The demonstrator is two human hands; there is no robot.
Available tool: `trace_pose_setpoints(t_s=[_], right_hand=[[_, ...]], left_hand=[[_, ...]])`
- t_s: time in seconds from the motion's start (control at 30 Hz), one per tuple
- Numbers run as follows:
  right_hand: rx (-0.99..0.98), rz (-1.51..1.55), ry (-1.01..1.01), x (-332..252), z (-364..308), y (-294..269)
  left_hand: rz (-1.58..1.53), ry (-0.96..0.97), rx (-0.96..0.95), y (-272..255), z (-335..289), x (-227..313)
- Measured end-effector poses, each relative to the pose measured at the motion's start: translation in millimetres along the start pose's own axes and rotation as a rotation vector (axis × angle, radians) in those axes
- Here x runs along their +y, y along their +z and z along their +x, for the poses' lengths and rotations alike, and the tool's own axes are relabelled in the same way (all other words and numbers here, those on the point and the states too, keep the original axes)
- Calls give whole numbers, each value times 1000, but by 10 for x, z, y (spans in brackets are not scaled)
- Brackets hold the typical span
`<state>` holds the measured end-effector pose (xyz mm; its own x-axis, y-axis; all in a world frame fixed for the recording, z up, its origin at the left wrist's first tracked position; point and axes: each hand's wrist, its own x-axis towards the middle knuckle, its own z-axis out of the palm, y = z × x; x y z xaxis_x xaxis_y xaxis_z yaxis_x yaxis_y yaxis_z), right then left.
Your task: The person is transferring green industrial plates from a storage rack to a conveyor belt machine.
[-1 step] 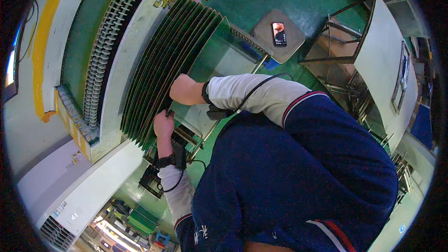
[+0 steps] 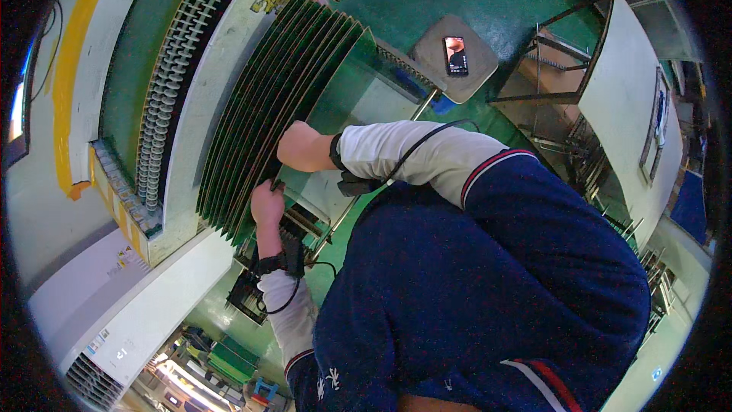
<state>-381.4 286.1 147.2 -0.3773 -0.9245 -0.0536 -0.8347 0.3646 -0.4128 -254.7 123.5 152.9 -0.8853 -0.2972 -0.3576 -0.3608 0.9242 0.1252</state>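
Note:
A row of thin green panels (image 2: 282, 99) stands on edge in a rack, fanned side by side. My right hand (image 2: 300, 146) is closed on the edge of one panel near the middle of the row. Just below it, my left hand (image 2: 266, 203) pinches the edge of the same or a neighbouring panel; I cannot tell which. Both wrists carry black straps with a cable, and both sleeves are white. My dark blue clothing (image 2: 488, 290) fills the lower right of the view.
A roller conveyor machine (image 2: 162, 103) with a cream frame stands left of the panels. A phone (image 2: 457, 56) lies on a grey stool (image 2: 435, 42) on the green floor. A white board (image 2: 624, 99) and metal racks stand at the right.

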Motion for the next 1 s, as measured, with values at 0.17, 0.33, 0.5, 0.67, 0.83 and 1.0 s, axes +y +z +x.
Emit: trace_pose_setpoints(t_s=[0.17, 0.33, 0.5, 0.67, 0.83, 1.0], right_hand=[[26, -12, 10, 14, 10, 41], [43, 0, -1, 7, 6, 33], [68, 4, -24, 28, -18, 9], [55, 17, -4, 30, -11, 6], [-2, 4, -56, 41, -32, -72], [17, 25, -41, 56, -37, -75]], left_hand=[[7, -37, -21, -29, 1, 49], [59, -55, -18, 98, 44, -107], [81, -46, -23, 103, 50, -105], [63, -31, -9, 73, 44, -57], [82, -68, -58, 36, 40, -17], [78, -37, -28, 140, 82, -146]])
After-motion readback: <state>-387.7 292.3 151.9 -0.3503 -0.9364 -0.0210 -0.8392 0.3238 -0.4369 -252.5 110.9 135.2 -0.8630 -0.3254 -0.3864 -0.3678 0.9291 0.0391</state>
